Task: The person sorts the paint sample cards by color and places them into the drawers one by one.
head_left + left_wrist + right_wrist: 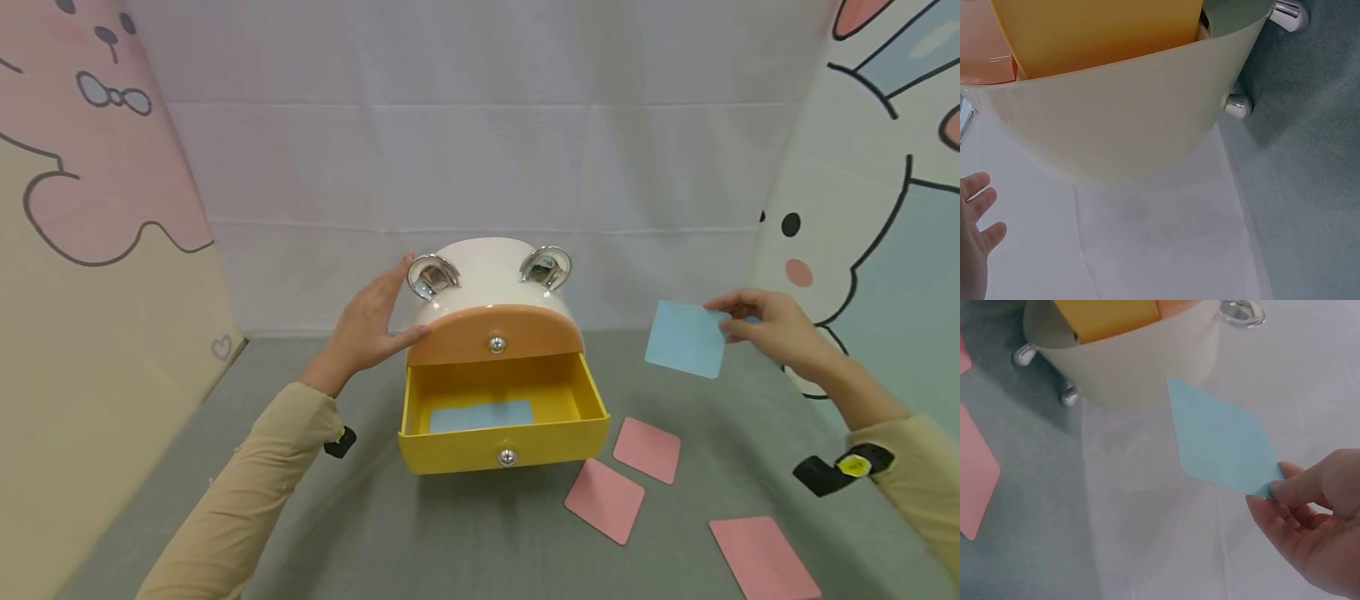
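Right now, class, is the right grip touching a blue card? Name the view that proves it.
Touching. The right wrist view shows it: the right grip pinches the blue card at one corner, the thumb overlapping its face.

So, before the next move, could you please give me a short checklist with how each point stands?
1. Light-blue square card pinched by the right hand: ok, held near one corner.
2. Yellow lower drawer pulled out: ok.
3. Orange upper drawer closed: ok.
4. Left hand touching the white drawer cabinet: cannot tell; it is beside the cabinet, but contact is unclear.
5. Held card above the yellow lower drawer: not ok; it is off to the cabinet's right.
6. Pink cards outside the drawer: ok, three lie on the grey tabletop.
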{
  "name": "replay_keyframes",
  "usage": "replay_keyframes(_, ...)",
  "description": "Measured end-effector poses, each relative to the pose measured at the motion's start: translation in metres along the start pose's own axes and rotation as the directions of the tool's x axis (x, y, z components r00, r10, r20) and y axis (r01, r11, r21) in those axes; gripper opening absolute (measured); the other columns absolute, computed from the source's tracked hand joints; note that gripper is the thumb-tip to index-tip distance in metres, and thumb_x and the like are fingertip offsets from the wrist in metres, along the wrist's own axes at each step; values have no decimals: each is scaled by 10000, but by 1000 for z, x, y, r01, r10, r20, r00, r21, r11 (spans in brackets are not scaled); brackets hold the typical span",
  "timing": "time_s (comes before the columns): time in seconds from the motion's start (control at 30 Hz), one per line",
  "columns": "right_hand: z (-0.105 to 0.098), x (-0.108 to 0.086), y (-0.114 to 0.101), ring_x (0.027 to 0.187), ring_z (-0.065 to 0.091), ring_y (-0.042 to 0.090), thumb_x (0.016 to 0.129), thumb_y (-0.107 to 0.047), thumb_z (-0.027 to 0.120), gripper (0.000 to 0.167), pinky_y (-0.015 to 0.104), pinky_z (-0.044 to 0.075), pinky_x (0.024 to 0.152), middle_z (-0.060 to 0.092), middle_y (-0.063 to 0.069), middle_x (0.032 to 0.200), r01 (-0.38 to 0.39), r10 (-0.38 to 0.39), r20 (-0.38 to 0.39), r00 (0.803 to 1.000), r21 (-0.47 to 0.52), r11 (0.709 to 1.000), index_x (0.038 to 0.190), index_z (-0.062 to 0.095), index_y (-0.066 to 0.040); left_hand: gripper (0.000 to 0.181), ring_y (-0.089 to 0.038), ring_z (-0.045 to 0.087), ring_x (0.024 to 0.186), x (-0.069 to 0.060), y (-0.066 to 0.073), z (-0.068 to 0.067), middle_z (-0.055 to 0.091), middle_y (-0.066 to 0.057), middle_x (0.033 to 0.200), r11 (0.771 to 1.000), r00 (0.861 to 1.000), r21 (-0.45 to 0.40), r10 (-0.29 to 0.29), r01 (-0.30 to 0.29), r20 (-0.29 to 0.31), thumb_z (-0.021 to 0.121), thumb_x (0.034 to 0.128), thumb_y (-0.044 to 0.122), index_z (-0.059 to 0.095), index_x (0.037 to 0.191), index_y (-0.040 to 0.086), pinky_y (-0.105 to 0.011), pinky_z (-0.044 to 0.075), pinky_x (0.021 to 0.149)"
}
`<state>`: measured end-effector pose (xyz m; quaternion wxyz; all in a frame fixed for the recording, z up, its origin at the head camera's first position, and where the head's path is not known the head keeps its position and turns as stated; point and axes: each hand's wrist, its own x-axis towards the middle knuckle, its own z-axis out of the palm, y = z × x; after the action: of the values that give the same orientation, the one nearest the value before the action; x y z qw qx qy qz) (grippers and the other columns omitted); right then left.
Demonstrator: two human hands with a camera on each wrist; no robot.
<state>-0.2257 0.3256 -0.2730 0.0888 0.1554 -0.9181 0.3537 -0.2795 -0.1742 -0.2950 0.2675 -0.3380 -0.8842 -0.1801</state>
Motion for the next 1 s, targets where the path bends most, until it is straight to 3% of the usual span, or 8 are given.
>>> replay_keyframes(0.1,-6,4,-19,758,536,-29,896,1,522,272,143,501,621,525,-236,938,44,-44,2,999,26,999,1149,522,100,946,-325,326,1288,0,0,-1,234,-83,1487,1000,1000,3,1,-1,1,326,793,740,99,1473,123,-492,269,1045)
replay_keyframes(0.2,-5,6,-38,768,541,-17,890,6,531,272,139,499,627,526,-246,952,86,-87,6,996,33,996,1150,537,85,945,-321,324,1290,1,0,-1,229,-79,1489,1000,1000,3,3,-3,1,325,793,740,98,1473,124,-486,264,1050)
replay_keyframes(0.33,5,7,-61,794,535,-5,875,32,542,251,145,506,626,556,-131,968,160,-160,1,987,30,987,1122,576,61,941,-317,325,1290,1,0,-1,234,-81,1487,1000,1000,1,6,-6,0,333,797,733,101,1473,121,-481,265,1051)
replay_keyframes(0.57,31,10,-96,814,539,108,848,88,548,217,204,534,625,575,98,990,294,-299,41,953,91,951,1043,625,31,941,-321,319,1293,1,-1,-1,216,-74,1493,1000,1000,-4,2,-2,6,352,797,726,91,1474,126,-486,263,1049)
replay_keyframes(0.77,57,13,-113,835,545,227,842,98,548,211,227,538,647,579,115,998,271,-286,119,951,129,954,1020,630,20,938,-323,324,1290,0,-1,0,216,-72,1493,1000,1000,-11,13,-13,-5,356,802,720,95,1472,117,-487,270,1044)
replay_keyframes(1.0,88,14,-114,839,541,228,821,123,556,210,242,539,629,561,118,973,251,-278,180,943,162,954,987,635,21,938,-314,319,1296,-1,-1,1,201,-53,1500,1000,1000,-16,5,-5,-3,359,801,720,89,1473,125,-483,271,1046)
